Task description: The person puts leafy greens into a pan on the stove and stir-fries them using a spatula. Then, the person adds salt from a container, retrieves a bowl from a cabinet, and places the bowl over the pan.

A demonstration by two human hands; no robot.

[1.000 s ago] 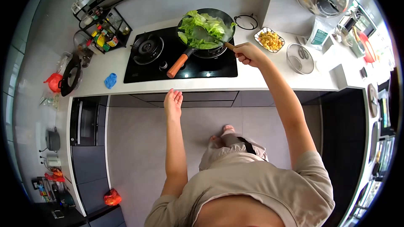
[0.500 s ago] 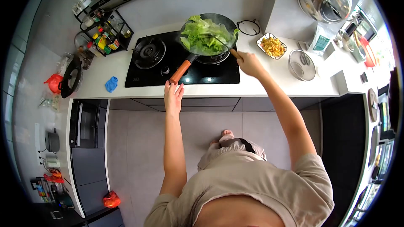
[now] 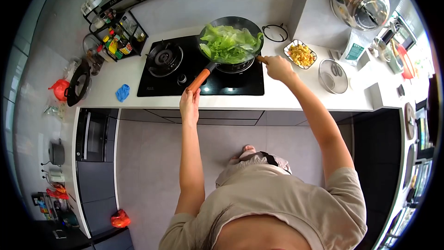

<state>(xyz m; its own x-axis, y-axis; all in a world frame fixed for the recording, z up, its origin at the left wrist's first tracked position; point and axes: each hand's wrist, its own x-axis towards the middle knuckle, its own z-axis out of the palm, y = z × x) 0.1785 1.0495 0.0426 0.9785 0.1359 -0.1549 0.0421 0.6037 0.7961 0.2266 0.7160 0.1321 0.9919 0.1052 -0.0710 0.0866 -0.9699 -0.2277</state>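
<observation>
Green leaves (image 3: pixel 229 44) are filling the pan (image 3: pixel 238 21) near the worktop's (image 3: pixel 296 85) back edge. The left hand (image 3: pixel 189 106) is gripping its handle (image 3: pixel 200 79), fingers curled, likely steadying it; the right hand (image 3: pixel 279 69) is squeezing maybe a spatula (image 3: pixel 262 59).

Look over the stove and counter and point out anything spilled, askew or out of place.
One mildly odd thing: a crumpled blue item, its material unclear, lies loose on the counter left of the cooktop. No spill shows around the pan; the greens sit inside it.
</observation>
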